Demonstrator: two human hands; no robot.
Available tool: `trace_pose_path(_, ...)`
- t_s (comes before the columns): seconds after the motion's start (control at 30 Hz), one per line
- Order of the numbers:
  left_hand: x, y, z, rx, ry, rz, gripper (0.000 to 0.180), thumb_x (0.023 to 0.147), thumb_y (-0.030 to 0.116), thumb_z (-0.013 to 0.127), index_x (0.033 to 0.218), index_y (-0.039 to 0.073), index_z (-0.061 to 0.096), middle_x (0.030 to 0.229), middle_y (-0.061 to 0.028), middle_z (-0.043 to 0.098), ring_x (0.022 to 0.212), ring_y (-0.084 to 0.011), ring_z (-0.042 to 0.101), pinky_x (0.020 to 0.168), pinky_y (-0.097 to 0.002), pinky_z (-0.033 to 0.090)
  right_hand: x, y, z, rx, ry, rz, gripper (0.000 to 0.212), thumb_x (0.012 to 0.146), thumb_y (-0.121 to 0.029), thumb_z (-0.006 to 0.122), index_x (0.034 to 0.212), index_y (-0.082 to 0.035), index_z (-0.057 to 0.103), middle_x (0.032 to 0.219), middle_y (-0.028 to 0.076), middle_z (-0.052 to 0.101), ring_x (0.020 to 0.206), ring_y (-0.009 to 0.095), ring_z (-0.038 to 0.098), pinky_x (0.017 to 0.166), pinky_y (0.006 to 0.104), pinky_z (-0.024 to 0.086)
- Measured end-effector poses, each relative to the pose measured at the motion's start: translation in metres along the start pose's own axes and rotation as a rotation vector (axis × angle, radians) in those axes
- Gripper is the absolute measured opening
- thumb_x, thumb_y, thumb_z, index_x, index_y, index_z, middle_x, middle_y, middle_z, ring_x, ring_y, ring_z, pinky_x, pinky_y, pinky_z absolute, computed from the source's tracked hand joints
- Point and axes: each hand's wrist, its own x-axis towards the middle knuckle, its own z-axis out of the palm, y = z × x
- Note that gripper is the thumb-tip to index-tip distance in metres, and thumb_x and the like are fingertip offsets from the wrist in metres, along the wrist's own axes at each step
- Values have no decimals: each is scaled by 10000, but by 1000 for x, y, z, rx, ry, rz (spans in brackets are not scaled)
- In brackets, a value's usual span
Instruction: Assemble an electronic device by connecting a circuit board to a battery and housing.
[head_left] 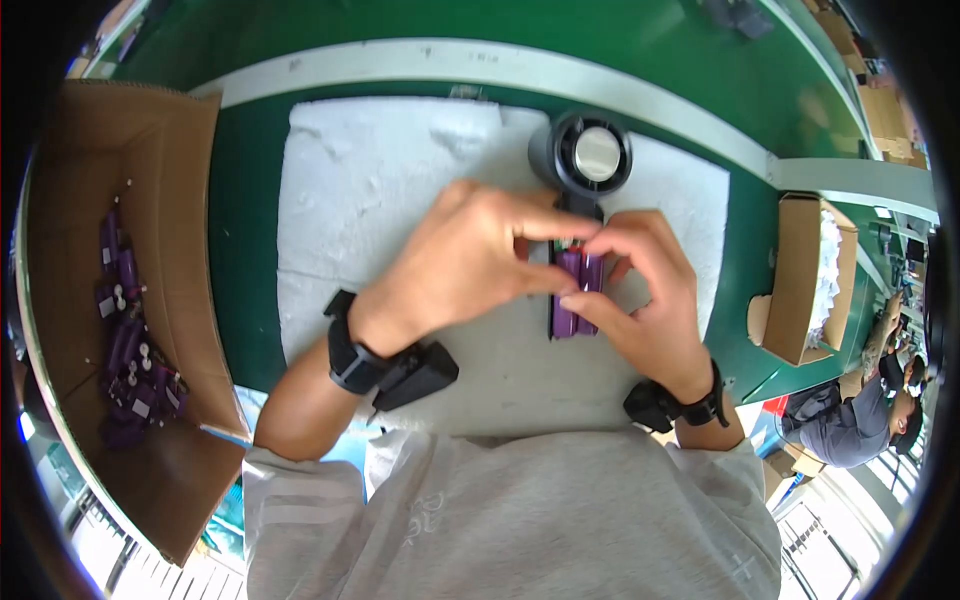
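A purple battery pack [576, 322] of side-by-side cylinders lies in line below a dark round-headed device [557, 152] with a silver disc on its face. My left hand [462, 262] reaches in from the left, its thumb and index finger closed on the pack's upper part. From the right, my right hand [652, 290] pinches the same pack, thumb low on it and index finger near its top end. A bit of red and green shows between the fingertips. The fingers hide the exact join between pack and device.
A white foam sheet [350, 190] covers the green bench [245, 250]. At left, a deep cardboard box [165, 160] holds several purple battery packs [130, 350]. A smaller cardboard box [793, 285] with white packing stands at right. A person [850, 425] sits at the far right.
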Motion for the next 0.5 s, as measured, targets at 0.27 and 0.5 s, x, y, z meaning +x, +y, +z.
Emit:
trace_pose_path(0.27, -6, 1, 6, 104, -19, 66, 426, 612, 142, 835, 1022, 123, 719, 854, -89, 678, 643, -261, 618, 589, -340, 491, -5, -3, 14, 6, 170, 41, 159, 713, -1, 772, 841, -20, 679, 830, 77, 641, 719, 162, 622, 593, 261, 503)
trace_pose_path(0.5, -3, 3, 5, 109, -30, 73, 440, 610, 170, 840, 1032, 130, 718, 840, -87, 675, 628, -265, 609, 573, -348, 482, -2, -4, 12, 0, 173, 1, 179, 730, 41, 742, 891, -24, 700, 848, 79, 645, 718, 169, 635, 597, 271, 513)
